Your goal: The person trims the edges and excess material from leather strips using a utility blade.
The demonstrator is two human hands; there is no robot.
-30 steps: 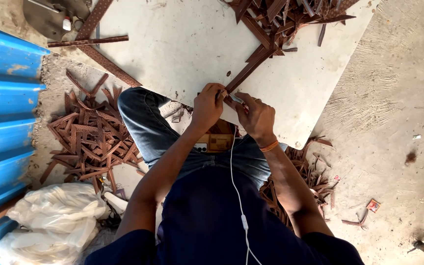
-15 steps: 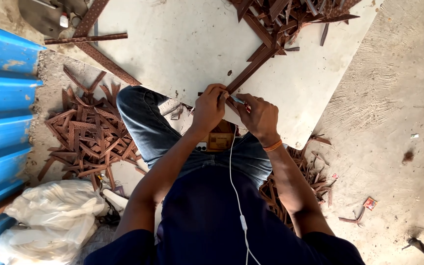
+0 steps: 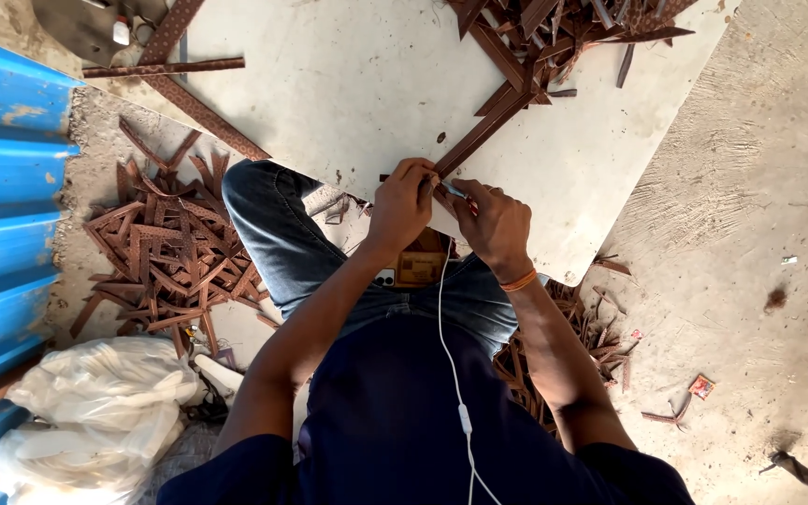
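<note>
Left hand (image 3: 404, 204) and right hand (image 3: 493, 220) both pinch near end of long brown strip (image 3: 483, 131), lying diagonally at near edge of white board (image 3: 329, 84). Strip pile (image 3: 554, 28) at far edge.

Both hands' fingers (image 3: 427, 182) meet on a strip (image 3: 483, 136) lying on the board (image 3: 329, 84). A strip pile (image 3: 563, 28) lies beyond them, another heap (image 3: 165, 248) left, a bag (image 3: 95, 411) behind-left.

**Room on the board, piles around it**

The big pale flat board (image 3: 348, 84) has bare room ahead of my left hand (image 3: 402, 204). A heap of brown strips (image 3: 563, 33) blocks the far right. Brown corner pieces (image 3: 165, 252) crowd the ground by my left knee.
</note>
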